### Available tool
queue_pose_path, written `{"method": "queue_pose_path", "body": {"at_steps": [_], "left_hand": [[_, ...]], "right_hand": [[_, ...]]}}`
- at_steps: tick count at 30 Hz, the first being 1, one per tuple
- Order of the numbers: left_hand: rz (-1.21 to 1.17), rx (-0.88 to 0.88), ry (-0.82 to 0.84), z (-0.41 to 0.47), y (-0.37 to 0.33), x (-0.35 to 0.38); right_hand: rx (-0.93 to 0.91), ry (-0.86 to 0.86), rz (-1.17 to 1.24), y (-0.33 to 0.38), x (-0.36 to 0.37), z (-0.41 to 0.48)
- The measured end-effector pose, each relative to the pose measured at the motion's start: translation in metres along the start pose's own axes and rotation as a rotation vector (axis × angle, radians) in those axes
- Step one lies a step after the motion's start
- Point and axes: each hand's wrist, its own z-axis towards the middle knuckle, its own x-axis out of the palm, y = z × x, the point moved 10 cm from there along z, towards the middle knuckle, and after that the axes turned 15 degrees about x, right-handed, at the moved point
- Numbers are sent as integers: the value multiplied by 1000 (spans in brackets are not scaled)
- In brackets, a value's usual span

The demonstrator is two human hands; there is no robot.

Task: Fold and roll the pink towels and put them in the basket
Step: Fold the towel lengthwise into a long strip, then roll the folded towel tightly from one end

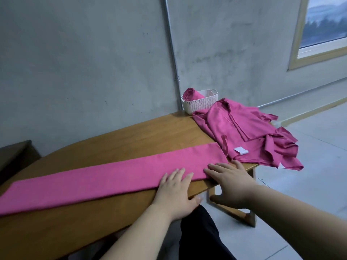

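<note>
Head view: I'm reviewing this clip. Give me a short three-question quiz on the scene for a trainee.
1. True or false: the white basket already holds one rolled towel.
2. Both hands, left and right, lie flat with fingers on: A) the long folded towel; B) the basket; C) the rolled towel.
3. Fill in: the loose pile of towels hangs over the right end of the ___.
Key: 1 true; 2 A; 3 table.
</note>
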Motion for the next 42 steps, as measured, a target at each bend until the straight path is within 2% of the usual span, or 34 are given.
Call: {"method": "queue_pose_path", "body": {"at_steps": [2, 5, 9, 12, 16, 18, 21, 24, 28, 31, 33, 37, 39, 42], "left_hand": [[32, 5, -6, -8, -12, 1], [69, 24, -34, -20, -23, -2], [78, 32, -77, -25, -33, -10], [57, 18, -148, -25, -43, -25], [-194, -71, -427, -30, -53, -77], [-291, -96, -576, -36, -51, -109], [-425, -119, -736, -50, -39, -150], [-506, -174, -808, -62, -19, -173], [-666, -213, -900, -73, 8, -181], [-785, -238, -942, -82, 22, -180], [-900, -242, -965, -88, 28, -178], [-1058, -240, -967, -98, 43, -180], [-1144, -206, -975, -98, 50, -185], [-1137, -207, -1012, -95, 68, -202]], "right_hand": [[-30, -45, -20, -3, -1, -17], [-76, -251, -50, -8, -10, -30], [-17, -488, 52, -26, -38, -37], [-109, -580, 121, -16, -64, -48], [-200, -666, 354, -2, -135, -68], [-170, -708, 488, -3, -175, -74], [15, -722, 687, -20, -208, -72], [204, -690, 873, -36, -199, -66], [215, -531, 1224, -28, -161, -54], [243, -426, 1599, -27, -135, -43], [174, -367, 1745, -18, -131, -34], [66, -376, 1783, 10, -157, -31], [59, -394, 1752, 22, -173, -26], [95, -414, 1658, 36, -193, -8]]}}
